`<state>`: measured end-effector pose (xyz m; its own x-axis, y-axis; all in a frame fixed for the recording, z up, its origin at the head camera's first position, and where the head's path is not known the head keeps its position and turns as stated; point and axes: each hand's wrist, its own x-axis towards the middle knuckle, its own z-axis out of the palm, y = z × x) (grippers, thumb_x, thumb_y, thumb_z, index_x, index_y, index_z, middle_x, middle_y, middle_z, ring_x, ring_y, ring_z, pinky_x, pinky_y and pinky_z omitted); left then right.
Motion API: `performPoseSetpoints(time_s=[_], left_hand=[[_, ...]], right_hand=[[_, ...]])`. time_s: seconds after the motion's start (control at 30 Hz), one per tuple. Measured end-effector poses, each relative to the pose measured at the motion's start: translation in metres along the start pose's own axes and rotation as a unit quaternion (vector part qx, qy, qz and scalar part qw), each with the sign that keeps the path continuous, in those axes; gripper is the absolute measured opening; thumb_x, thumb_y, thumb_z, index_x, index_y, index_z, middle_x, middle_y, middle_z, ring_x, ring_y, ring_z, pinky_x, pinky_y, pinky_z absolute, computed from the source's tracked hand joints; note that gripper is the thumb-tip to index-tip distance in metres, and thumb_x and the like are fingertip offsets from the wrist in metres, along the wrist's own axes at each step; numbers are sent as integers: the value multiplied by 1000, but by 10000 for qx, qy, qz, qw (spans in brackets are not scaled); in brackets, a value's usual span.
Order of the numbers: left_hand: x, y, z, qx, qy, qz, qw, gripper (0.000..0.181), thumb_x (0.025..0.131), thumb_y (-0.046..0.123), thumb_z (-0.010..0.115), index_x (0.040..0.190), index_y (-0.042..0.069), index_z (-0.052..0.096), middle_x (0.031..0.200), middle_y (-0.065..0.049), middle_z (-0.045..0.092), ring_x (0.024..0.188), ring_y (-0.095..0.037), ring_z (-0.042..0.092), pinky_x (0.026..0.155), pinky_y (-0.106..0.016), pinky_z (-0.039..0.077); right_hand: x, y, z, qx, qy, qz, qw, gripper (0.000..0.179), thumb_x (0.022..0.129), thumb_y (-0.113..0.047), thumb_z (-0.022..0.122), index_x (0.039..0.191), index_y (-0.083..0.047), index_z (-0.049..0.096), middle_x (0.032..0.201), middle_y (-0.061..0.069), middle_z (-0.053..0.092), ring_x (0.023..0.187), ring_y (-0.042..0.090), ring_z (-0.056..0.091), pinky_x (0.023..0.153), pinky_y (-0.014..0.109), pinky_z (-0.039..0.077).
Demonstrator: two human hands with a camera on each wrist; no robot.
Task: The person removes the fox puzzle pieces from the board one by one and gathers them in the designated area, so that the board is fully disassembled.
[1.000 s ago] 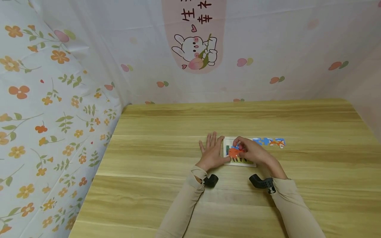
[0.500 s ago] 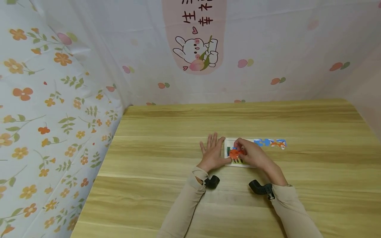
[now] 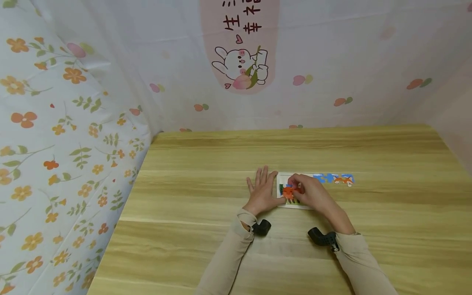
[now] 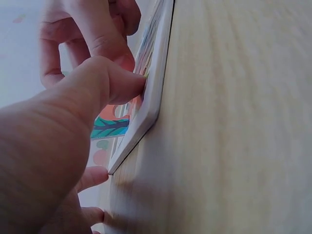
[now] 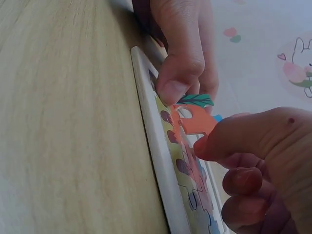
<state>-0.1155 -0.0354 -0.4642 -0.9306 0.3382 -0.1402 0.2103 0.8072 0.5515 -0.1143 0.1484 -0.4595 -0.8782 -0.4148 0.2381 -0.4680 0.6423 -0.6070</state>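
Note:
A white-framed jigsaw puzzle board (image 3: 279, 205) lies on the table, its lower part filled with pieces. My left hand (image 3: 263, 192) spreads at its left side, fingers straight, with the thumb (image 5: 175, 90) pressing on the near left edge and a fingertip at the far corner. My right hand (image 3: 313, 190) pinches an orange puzzle piece (image 5: 197, 120) with a green leaf part (image 5: 197, 100). In the right wrist view this piece stands tilted up from the board, near my left thumb. The right fingers cover much of the board in the head view.
Several loose puzzle pieces, blue and orange with a fox face (image 3: 343, 180), lie in a row right of the board. The wooden table (image 3: 191, 184) extends on all sides. A patterned cloth (image 3: 324, 61) hangs behind it, and a floral one (image 3: 73, 164) at left.
My right hand has shifted slightly left over the board, still pinching the orange piece. My left hand keeps its place at the board's left side. The head view has shifted a little.

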Motion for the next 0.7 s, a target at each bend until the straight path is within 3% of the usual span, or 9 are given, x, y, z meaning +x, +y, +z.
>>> performPoseSetpoints(time_s=[0.33, 0.47, 0.7], left_hand=[[-2, -1, 0, -20, 56, 7, 10000, 83, 75, 36, 72, 144, 18, 30, 155, -12, 6, 141, -26, -5, 103, -61, -8], [-2, 0, 2, -44, 75, -20, 10000, 83, 75, 36, 72, 144, 18, 30, 155, -11, 5, 141, -26, -5, 103, -60, -9], [-1, 0, -1, -52, -8, -11, 10000, 84, 74, 37, 72, 144, 18, 30, 155, -11, 4, 141, -27, -5, 102, -61, -9]], right_hand=[[-2, 0, -4, 417, -173, 51, 9990, 23, 74, 6, 67, 92, -6, 58, 74, -2, 52, 57, 10, 44, 52, 26, 40], [-8, 4, -19, 541, -219, 264, 9979, 22, 76, 4, 64, 94, -7, 57, 76, -2, 50, 56, 9, 43, 50, 25, 38], [-25, 25, -52, 317, 11, 841, 9960, 22, 77, 0, 64, 96, -6, 55, 77, 0, 49, 58, 11, 43, 48, 24, 37]])
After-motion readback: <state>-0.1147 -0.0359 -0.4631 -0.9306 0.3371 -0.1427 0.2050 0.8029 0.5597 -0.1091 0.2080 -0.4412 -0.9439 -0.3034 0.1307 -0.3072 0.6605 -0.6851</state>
